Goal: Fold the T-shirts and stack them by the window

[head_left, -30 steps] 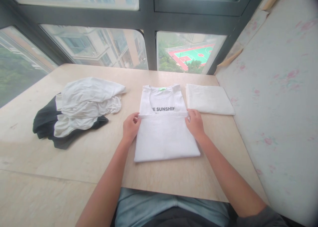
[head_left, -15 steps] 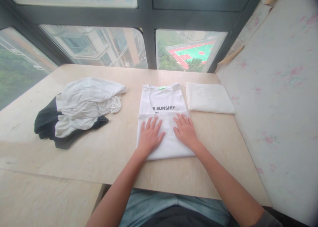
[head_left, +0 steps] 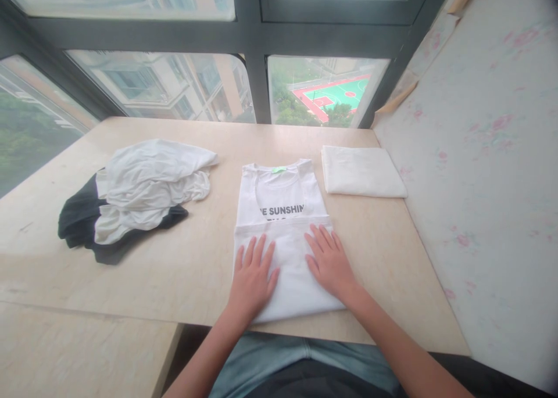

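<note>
A white T-shirt lies partly folded in front of me, its collar with a green label at the far end. Dark lettering reading "SUNSHIN" shows above the edge of the folded-up hem part. My left hand rests flat on the left side of that folded layer, fingers spread. On its right side lies my right hand, also flat with the fingers apart. Neither hand grips the cloth.
A folded white cloth lies right of the shirt, by the flowered wall. To the left is a loose heap of white clothing over black clothing. The wooden tabletop ends at windows behind.
Both hands have slid toward me with the T-shirt beneath them, bringing it closer to the table's front edge. The other clothes stay where they were; the camera view has shifted slightly.
</note>
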`<action>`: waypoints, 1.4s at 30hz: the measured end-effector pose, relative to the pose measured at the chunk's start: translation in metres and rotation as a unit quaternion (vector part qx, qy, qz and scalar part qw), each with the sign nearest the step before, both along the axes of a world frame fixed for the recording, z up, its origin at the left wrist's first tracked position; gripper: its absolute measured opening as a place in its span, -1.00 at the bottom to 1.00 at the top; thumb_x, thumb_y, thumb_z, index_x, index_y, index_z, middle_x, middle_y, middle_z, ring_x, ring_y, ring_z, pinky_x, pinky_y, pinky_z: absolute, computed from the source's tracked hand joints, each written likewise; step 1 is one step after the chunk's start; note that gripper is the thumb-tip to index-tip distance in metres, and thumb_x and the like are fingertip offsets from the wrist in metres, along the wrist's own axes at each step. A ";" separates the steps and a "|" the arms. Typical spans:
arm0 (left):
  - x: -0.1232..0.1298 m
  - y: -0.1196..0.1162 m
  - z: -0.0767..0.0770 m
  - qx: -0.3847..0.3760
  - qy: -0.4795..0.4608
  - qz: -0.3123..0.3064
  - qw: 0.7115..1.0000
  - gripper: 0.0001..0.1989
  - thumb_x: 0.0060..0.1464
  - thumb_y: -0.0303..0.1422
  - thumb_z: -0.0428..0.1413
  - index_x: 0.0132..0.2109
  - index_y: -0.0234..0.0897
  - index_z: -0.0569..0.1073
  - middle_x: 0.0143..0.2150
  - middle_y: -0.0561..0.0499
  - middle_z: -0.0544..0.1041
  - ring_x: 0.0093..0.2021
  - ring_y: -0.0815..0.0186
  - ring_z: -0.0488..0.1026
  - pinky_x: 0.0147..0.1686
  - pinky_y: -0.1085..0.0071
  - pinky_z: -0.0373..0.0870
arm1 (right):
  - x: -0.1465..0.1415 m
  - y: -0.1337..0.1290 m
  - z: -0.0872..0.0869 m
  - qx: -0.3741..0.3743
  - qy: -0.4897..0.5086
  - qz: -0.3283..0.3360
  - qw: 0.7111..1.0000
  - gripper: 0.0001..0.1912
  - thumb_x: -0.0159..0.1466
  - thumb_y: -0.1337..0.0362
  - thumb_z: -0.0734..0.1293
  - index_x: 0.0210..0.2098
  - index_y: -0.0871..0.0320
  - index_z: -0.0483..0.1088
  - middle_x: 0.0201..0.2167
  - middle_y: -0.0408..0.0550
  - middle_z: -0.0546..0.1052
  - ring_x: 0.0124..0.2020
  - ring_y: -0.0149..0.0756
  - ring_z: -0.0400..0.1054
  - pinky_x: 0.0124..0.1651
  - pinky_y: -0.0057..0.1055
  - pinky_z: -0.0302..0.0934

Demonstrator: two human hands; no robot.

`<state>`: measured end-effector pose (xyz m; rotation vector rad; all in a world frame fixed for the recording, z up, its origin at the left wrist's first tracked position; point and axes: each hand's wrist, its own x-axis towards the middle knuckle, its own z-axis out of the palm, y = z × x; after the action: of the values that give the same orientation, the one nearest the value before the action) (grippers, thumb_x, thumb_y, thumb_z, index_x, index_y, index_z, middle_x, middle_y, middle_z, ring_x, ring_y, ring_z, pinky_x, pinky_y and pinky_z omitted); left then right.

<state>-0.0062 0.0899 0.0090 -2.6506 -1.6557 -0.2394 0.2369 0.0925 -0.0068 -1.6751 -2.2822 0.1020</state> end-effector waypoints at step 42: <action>-0.083 -0.083 0.106 -0.153 -0.429 0.160 0.876 -0.79 0.09 -0.15 0.22 -0.26 -0.18 0.60 -0.32 0.02 0.63 -0.34 0.26 0.58 -0.35 0.51 0.53 | 0.077 -0.087 0.105 -0.022 0.345 -0.071 0.936 -0.85 0.28 0.24 0.37 -0.15 0.03 0.52 -0.29 -0.11 0.62 -0.31 -0.33 0.54 -0.25 -0.52 0.44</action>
<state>-0.0891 0.0064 0.1152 -2.5459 -2.4934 -1.4208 0.3143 0.0051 0.0979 -1.4974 -1.6366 0.6102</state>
